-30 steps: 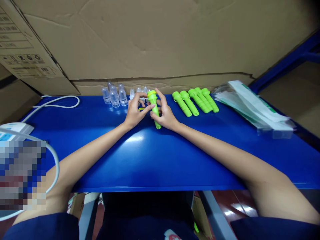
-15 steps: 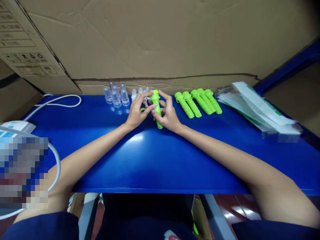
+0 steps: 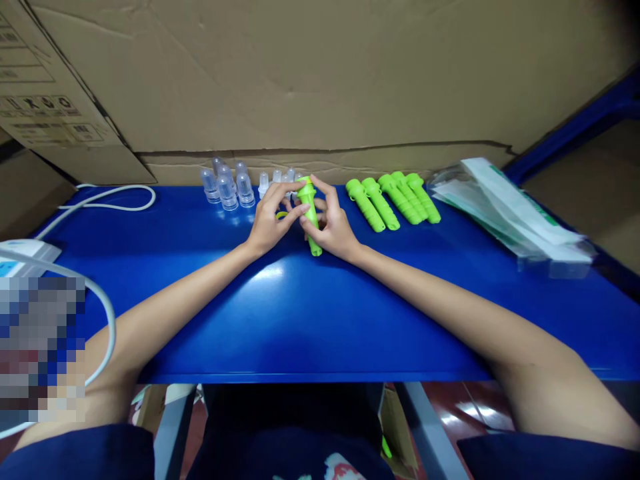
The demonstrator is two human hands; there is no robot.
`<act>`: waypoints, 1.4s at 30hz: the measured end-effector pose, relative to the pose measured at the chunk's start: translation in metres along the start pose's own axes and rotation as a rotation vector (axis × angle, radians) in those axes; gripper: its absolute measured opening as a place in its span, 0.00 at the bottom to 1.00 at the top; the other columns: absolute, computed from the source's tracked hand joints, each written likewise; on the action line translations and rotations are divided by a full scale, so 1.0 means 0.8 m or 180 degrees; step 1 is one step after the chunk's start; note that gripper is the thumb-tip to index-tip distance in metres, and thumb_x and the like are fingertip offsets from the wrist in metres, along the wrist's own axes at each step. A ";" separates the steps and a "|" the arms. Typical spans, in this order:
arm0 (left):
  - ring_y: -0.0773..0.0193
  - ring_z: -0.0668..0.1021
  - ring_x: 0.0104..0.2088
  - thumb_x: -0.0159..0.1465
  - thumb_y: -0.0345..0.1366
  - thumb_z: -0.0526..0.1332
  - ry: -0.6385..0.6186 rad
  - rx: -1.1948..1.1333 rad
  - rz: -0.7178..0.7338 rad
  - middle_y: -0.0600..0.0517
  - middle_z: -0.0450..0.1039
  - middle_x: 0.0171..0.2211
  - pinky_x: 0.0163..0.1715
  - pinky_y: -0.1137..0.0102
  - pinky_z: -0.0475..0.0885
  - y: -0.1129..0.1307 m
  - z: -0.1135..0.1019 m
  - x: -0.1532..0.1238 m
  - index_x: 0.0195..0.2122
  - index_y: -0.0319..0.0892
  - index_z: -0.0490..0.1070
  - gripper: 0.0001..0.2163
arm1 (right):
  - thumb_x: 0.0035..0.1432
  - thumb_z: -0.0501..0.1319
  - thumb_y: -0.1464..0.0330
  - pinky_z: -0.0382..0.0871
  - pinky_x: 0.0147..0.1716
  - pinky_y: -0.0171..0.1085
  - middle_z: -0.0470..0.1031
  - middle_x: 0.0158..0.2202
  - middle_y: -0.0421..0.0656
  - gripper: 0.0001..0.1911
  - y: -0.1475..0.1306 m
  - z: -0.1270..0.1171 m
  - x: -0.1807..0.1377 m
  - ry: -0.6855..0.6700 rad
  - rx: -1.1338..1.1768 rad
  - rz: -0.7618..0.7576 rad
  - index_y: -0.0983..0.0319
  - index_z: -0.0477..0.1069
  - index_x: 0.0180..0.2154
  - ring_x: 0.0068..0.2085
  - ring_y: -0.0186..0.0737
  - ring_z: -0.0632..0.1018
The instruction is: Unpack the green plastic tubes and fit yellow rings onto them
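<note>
My left hand (image 3: 271, 217) and my right hand (image 3: 332, 222) are both closed around a bright green, flashlight-shaped plastic tube (image 3: 311, 217). It stands nearly upright, slightly tilted, with its wider head at the top. Fingers of both hands reach to the head, and the thumbs press on the body from either side. A yellow-green ring (image 3: 281, 215) shows by my left fingers; whether I hold it or it lies on the table, I cannot tell. Small clear caps (image 3: 263, 182) stand just behind my hands, partly hidden by the left one.
Larger clear plastic caps (image 3: 228, 192) stand at the back left of the blue table (image 3: 320, 320). Several more green tubes (image 3: 373, 205) lie in a row right of my hands. Plastic bags (image 3: 520, 217) lie further right. A white cable (image 3: 107, 333) loops at the left; cardboard (image 3: 310, 80) rises behind.
The whole view has shifted slightly. Both hands keep their hold on the green tube, with only small finger movements at its head.
</note>
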State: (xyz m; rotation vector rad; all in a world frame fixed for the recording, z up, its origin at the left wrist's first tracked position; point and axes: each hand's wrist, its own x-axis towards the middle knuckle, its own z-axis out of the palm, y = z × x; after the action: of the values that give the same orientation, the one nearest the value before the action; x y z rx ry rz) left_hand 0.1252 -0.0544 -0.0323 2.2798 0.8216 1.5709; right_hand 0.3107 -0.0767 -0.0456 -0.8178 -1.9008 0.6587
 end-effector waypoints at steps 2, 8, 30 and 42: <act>0.68 0.79 0.33 0.71 0.57 0.62 -0.0007 -0.0008 -0.0052 0.45 0.78 0.52 0.42 0.68 0.77 0.001 0.000 0.000 0.56 0.45 0.74 0.23 | 0.69 0.60 0.48 0.79 0.24 0.38 0.78 0.56 0.54 0.42 -0.001 0.001 0.000 0.0027 0.0083 0.0040 0.53 0.43 0.73 0.27 0.37 0.81; 0.68 0.79 0.33 0.67 0.60 0.64 -0.0004 -0.0035 -0.0199 0.46 0.78 0.51 0.40 0.68 0.77 -0.004 0.002 -0.001 0.55 0.46 0.72 0.26 | 0.68 0.59 0.44 0.76 0.21 0.35 0.80 0.52 0.51 0.40 0.001 0.002 0.001 0.0002 0.0198 0.0004 0.54 0.45 0.69 0.25 0.34 0.79; 0.70 0.76 0.32 0.66 0.59 0.65 0.0079 -0.0373 -0.0513 0.50 0.75 0.42 0.33 0.73 0.71 -0.014 0.002 0.000 0.46 0.44 0.71 0.23 | 0.63 0.66 0.55 0.82 0.33 0.39 0.81 0.46 0.47 0.37 0.007 0.001 0.004 -0.0143 0.0281 -0.0078 0.55 0.48 0.63 0.39 0.43 0.85; 0.66 0.76 0.34 0.70 0.59 0.61 -0.0034 -0.0184 -0.0231 0.52 0.73 0.35 0.35 0.71 0.71 -0.003 0.004 0.000 0.37 0.43 0.71 0.21 | 0.65 0.64 0.54 0.79 0.28 0.37 0.81 0.48 0.47 0.39 0.010 0.001 0.004 -0.0136 0.0205 -0.0022 0.54 0.43 0.66 0.30 0.37 0.82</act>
State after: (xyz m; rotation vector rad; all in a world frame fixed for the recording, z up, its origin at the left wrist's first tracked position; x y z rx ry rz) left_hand 0.1271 -0.0517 -0.0346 2.1911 0.8353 1.5298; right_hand 0.3108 -0.0694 -0.0499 -0.7614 -1.9100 0.7345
